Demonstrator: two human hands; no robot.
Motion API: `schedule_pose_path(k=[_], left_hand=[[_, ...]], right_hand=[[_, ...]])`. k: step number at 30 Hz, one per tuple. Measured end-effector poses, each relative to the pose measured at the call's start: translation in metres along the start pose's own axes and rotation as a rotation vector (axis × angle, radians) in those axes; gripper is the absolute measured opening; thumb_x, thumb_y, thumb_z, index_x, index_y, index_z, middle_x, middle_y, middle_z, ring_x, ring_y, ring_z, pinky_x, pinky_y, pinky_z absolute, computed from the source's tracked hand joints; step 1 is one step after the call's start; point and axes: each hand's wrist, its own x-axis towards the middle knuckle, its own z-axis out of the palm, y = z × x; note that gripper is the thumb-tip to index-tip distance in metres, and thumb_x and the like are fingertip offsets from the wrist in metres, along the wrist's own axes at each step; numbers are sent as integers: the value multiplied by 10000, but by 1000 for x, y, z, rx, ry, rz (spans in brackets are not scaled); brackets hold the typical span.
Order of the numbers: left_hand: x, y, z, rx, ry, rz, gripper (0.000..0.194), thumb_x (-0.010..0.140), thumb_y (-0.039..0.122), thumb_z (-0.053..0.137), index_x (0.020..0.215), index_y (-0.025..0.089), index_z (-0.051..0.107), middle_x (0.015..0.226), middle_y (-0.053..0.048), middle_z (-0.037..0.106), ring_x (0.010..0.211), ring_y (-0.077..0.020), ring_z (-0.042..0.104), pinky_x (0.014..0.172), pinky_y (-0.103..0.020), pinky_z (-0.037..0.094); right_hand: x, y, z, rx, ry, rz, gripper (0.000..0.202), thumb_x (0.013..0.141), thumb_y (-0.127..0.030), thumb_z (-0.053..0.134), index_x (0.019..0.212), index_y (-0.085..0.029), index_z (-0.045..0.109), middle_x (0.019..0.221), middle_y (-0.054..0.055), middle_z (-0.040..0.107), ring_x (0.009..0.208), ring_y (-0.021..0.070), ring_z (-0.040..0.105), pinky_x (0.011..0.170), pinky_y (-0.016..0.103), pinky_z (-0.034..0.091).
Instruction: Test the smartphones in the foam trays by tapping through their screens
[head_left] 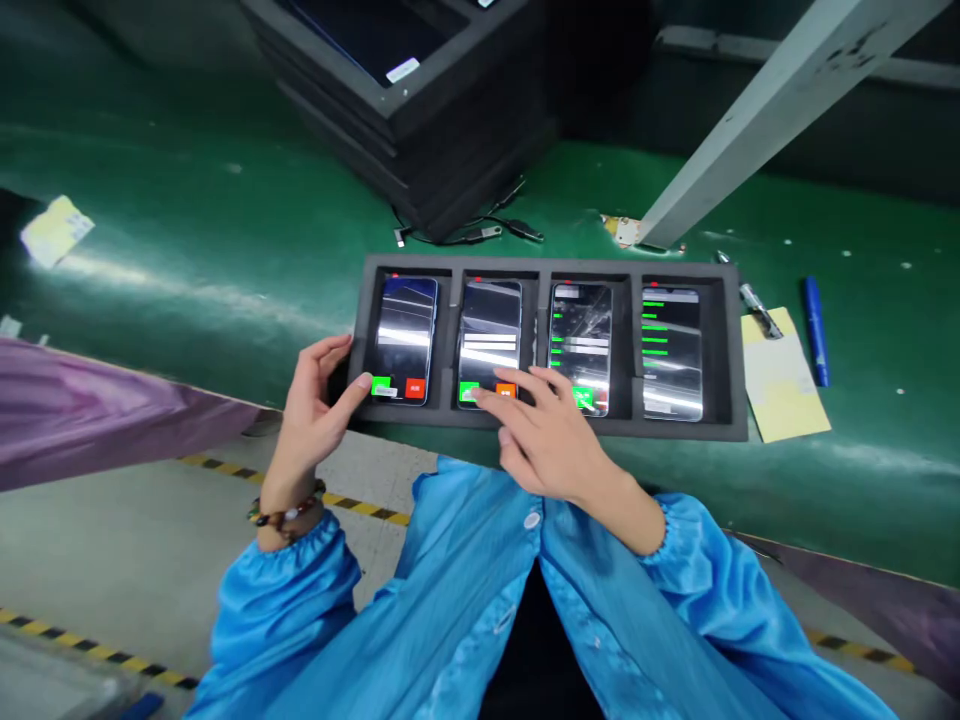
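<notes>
A dark foam tray [484, 418] lies near the table's front edge, holding several phones in separate compartments. My left hand [315, 405] is at the tray's left end, fingers apart, its thumb by the green button on the leftmost phone [406, 335]. Over the second phone [491, 320] reaches my right hand [551, 430], fingers spread, one fingertip at the green button. It partly covers the bottom of the third phone [581, 325]. The rightmost phone [671, 350] shows green lines of text and is untouched.
Behind the tray stand stacked foam trays [442, 130] and black cables [480, 233]. A metal post [757, 120] rises at the back right. Right of the tray lie a yellow notepad [787, 385], a pen [761, 310] and a blue marker [816, 330]. Crumpled yellow paper [57, 232] is far left.
</notes>
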Motion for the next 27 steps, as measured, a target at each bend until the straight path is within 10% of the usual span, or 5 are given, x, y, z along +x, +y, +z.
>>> schedule_pose_path(k=[6,15,27], left_hand=[[3,0,3,71,47,42,608,899,528,856,1416,352,588,1544,-67,656,1490,-358,611,1338,-638,463],[24,4,11,135,110,108,474,998,491,737,1432,319,657,1499,-79,683,1404,-349,650,1288,-600,492],[44,16,27,175,126,165,483,1085,552,619,1490,292,652,1504,-55,696,1391,-308,657,1258,-541,498]], right_hand=[[10,-5,-1,8,48,37,450,1030,-184,470,1417,-249,690,1313,33,826,1486,261,610,1298,521,364],[-99,65,-73,-184,611,436,329,1085,-241,491,1311,-275,728,1193,94,830,1353,341,670,1137,617,531],[-109,71,-69,-201,501,473,315,1097,-266,483,1282,-257,738,1198,96,832,1364,333,666,1156,604,511]])
